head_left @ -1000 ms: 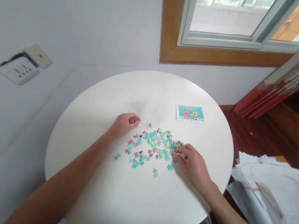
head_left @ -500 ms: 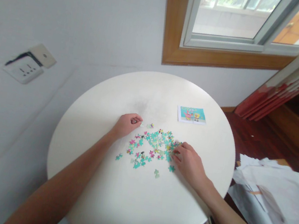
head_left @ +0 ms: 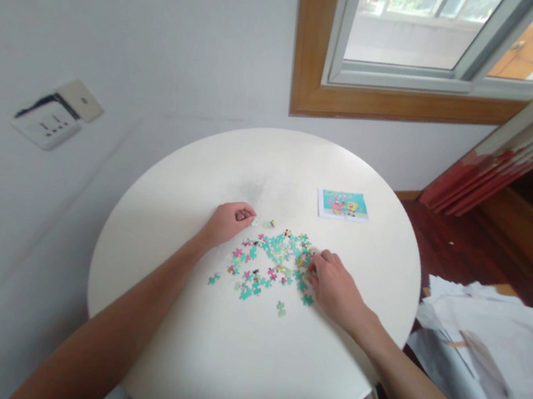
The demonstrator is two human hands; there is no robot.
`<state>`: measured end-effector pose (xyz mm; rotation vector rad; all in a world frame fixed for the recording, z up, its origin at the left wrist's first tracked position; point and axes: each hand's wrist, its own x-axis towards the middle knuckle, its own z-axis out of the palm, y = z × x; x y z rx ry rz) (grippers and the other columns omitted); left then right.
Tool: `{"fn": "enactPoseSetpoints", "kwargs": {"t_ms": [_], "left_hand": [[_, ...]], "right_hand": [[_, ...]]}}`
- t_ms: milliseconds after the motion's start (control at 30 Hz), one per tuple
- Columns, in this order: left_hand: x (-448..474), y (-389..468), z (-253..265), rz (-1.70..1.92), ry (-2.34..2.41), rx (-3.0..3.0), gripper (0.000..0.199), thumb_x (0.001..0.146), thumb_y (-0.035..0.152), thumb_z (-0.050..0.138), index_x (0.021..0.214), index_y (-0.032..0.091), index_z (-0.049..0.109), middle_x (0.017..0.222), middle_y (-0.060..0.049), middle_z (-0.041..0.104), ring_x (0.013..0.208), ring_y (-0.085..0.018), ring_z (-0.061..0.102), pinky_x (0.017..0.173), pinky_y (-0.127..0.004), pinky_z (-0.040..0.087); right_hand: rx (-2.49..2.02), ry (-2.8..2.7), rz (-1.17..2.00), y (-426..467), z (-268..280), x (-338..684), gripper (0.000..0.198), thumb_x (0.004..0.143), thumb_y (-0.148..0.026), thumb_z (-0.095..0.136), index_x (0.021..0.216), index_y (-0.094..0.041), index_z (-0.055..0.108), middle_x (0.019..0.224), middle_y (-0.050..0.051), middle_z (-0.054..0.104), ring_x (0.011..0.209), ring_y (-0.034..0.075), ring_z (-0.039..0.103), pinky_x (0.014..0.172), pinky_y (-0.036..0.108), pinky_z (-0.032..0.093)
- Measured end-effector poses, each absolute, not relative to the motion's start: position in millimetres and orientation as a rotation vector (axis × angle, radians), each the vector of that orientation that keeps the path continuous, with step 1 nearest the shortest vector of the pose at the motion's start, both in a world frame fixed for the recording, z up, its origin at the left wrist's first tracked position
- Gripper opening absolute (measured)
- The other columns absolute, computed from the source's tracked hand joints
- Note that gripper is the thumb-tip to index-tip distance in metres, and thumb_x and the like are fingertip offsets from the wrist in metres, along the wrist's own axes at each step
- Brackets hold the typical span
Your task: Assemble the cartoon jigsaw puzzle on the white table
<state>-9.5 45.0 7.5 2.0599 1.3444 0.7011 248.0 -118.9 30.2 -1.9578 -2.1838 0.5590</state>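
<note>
Small jigsaw puzzle pieces [head_left: 279, 249], mostly turquoise with some pink, yellow and pale ones, lie loosely spread on a round white table [head_left: 200, 364]. My left hand [head_left: 230, 222] rests at the far left of the spread, thumb and forefinger closed on a pale puzzle piece [head_left: 254, 222] at the fingertips. At the right edge of the pieces is my right hand [head_left: 334, 284], its fingers curled together and pointing down among them. Whatever those fingers hold is hidden. One pale-backed piece [head_left: 281, 308] lies apart, towards me.
A small picture card [head_left: 344, 206] with cartoon figures on turquoise lies at the table's far right. Behind the table are a wall with a socket [head_left: 48, 123] and a wood-framed window [head_left: 398, 102]. White papers [head_left: 490, 349] are heaped to the right, below a curtain [head_left: 473, 171].
My right hand's fingers have drawn closer together at the edge of the pieces. My left hand stays in place, and the view has shifted very slightly.
</note>
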Motion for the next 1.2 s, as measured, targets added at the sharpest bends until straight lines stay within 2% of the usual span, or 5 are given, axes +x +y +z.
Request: {"fn": "enactPoseSetpoints", "kwargs": {"t_ms": [267, 633, 1200], "left_hand": [[-10, 45, 5, 0.709, 1.356, 2.053, 0.026, 0.076, 0.033, 0.061, 0.089, 0.015, 0.072, 0.075, -0.004, 0.069, 0.064, -0.015, 0.056, 0.061, -0.025, 0.043], [-9, 44, 8, 0.703, 1.352, 2.047, 0.024, 0.076, 0.031, 0.061, 0.088, 0.014, 0.073, 0.075, -0.004, 0.07, 0.066, -0.015, 0.057, 0.062, -0.025, 0.044], [-9, 45, 5, 0.702, 1.354, 2.046, 0.024, 0.076, 0.032, 0.061, 0.088, 0.016, 0.073, 0.076, -0.004, 0.07, 0.066, -0.015, 0.056, 0.063, -0.026, 0.044]], "right_hand": [[-1.904, -2.211, 0.546, -120, 31, 248, 0.01, 0.088, -0.01, 0.057, 0.096, -0.015, 0.058, 0.105, 0.012, 0.06, 0.099, 0.025, 0.054, 0.085, 0.035, 0.042], [-1.812, -2.122, 0.618, -120, 31, 250, 0.012, 0.085, -0.006, 0.054, 0.086, -0.019, 0.056, 0.087, 0.006, 0.064, 0.083, 0.019, 0.055, 0.072, 0.028, 0.037], [-1.708, -2.091, 0.629, -118, 32, 261, 0.021, 0.09, -0.008, 0.05, 0.09, -0.019, 0.068, 0.094, 0.008, 0.066, 0.09, 0.02, 0.06, 0.079, 0.029, 0.043]]}}
